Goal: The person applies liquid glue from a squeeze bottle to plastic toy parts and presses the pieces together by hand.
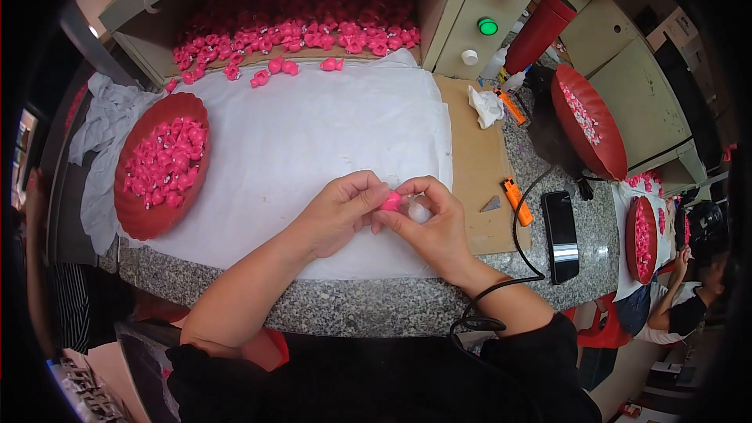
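Note:
Above the near part of the white cloth, both hands meet around a small glossy pink plastic piece. My left hand pinches it between thumb and fingers, hiding part of it. My right hand has thumb and forefinger curled at the piece's right side. Inside that curl sits a small whitish, translucent rounded thing, whose kind I cannot make out. A red fluted bowl full of similar pink pieces stands at the left of the cloth.
A grey cabinet at the back holds a heap of pink pieces. On the right lie orange cutters, a phone, a black cable and another red bowl. A person sits farther right.

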Tool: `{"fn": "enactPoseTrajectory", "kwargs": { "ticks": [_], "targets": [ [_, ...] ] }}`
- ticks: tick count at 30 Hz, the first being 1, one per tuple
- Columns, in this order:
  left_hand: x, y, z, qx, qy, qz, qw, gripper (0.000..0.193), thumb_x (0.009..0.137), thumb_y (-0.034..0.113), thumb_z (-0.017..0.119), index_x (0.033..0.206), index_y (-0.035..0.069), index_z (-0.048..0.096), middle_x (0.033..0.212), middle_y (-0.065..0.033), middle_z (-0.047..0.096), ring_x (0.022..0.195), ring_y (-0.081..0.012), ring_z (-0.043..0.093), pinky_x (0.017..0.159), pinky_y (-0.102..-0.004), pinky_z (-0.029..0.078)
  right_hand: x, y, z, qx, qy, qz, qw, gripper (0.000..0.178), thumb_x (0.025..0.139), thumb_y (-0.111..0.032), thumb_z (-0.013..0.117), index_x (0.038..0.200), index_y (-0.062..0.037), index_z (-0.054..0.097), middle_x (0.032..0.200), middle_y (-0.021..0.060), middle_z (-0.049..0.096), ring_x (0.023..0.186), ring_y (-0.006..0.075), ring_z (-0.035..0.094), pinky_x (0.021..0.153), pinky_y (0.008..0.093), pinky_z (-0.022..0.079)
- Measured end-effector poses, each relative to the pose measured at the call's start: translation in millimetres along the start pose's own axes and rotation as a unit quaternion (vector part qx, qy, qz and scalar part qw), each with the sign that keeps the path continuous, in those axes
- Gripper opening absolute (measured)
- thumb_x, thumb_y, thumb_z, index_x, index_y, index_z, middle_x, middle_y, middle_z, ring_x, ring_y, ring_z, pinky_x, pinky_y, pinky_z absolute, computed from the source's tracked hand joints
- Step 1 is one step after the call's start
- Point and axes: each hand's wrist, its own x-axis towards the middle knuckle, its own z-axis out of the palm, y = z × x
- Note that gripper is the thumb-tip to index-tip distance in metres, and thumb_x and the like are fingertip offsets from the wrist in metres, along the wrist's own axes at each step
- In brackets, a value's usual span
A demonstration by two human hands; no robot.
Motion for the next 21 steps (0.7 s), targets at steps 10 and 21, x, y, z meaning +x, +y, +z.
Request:
{"fn": "enactPoseTrajectory", "kwargs": {
  "ticks": [10,21],
  "targets": [
    [1,2,8,0.070,0.072,0.041,0.994,0.018,0.086,0.021,0.049,0.079,0.005,0.053,0.075,-0.0025,0.055,0.066,-0.0083,0.046,0.060,-0.0218,0.038,3,-2,2,0.051,0.019,0.001,0.999,0.033,0.065,-0.010,0.072,0.090,-0.0025,0.052,0.080,0.0031,0.052,0.071,0.0071,0.050,0.062,0.0192,0.043],
    [5,8,-4,0.119,0.133,0.072,0.981,0.017,0.084,0.021,0.051,0.079,0.004,0.053,0.071,-0.0006,0.052,0.059,-0.0063,0.039,0.055,-0.0187,0.033,13,-21,-26,0.301,-0.050,0.171,0.937,0.022,0.083,-0.013,0.050,0.101,-0.0018,0.046,0.089,0.0102,0.056,0.072,0.0155,0.056,0.066,0.0266,0.047]
  ]
}}
